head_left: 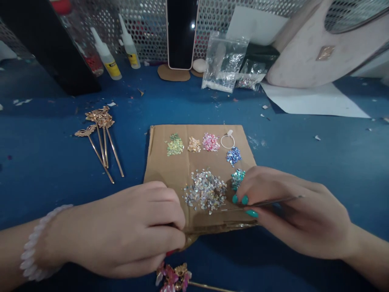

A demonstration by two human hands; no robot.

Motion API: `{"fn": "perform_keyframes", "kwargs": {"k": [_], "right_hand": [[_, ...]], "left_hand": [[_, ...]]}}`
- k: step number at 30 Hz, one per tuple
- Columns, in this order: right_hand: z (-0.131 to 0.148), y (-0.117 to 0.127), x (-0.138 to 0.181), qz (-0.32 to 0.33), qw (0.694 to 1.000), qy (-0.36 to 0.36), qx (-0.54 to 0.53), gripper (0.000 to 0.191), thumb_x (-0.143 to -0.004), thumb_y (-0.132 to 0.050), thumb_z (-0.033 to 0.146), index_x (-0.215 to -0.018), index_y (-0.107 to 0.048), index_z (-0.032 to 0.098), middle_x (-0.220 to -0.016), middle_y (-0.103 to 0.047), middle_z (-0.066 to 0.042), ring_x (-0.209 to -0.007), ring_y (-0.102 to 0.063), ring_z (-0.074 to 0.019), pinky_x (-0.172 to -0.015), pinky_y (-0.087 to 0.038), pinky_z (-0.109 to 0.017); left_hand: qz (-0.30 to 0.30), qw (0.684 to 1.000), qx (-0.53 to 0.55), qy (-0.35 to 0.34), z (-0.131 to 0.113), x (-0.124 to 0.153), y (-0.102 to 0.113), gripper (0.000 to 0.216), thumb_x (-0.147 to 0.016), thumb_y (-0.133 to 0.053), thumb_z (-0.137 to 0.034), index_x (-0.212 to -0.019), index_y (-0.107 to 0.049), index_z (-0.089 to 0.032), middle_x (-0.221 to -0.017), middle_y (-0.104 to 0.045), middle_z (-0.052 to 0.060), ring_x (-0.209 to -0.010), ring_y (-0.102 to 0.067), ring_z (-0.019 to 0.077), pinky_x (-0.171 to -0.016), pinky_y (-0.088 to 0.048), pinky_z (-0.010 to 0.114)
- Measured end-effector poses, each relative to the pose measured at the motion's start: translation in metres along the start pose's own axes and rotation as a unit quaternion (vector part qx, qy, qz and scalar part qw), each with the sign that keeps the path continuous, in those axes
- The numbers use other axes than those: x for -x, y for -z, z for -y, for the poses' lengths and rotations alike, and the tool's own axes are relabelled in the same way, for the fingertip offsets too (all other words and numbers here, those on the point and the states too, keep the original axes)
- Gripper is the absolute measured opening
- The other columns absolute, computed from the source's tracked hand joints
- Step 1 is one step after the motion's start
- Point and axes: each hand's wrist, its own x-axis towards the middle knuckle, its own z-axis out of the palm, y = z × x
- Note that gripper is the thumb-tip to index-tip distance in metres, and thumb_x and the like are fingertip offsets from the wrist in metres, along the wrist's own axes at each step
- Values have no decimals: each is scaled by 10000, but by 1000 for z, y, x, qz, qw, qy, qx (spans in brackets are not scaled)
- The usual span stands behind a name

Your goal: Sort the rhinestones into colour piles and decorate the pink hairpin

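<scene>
My left hand [133,227] is curled into a closed grip at the near left corner of a cardboard sheet [161,166]; a gold hairpin with pink petals [173,278] shows just below it, and whether the fingers hold it is hidden. My right hand [291,211] pinches thin metal tweezers [267,202], their tip pointing left at a pile of iridescent silver sequins [205,190]. Small piles lie on the cardboard: green [174,144], gold [193,144], pink [210,142], blue [233,155] and teal [237,177]. A small white ring [227,141] lies beside the pink pile.
Several gold hairpins [101,138] lie on the blue table to the left. Two glue bottles [106,54], an upright phone [181,34], clear bags of sequins [225,61], white paper [316,101] and a pale curved object [306,48] stand along the back.
</scene>
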Motion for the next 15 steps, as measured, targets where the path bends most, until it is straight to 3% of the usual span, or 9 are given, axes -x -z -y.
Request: {"fn": "perform_keyframes", "kwargs": {"k": [15], "right_hand": [[-1, 2, 1, 49, 998, 36, 2, 263, -783, -529, 15, -927, -551, 235, -712, -652, -32, -668, -629, -170, -636, -541, -312]], "left_hand": [[12, 1000, 1, 7, -1, 0, 1, 191, -834, -419, -86, -940, -538, -192, -836, -644, 56, -748, -536, 185, -721, -453, 327]]}}
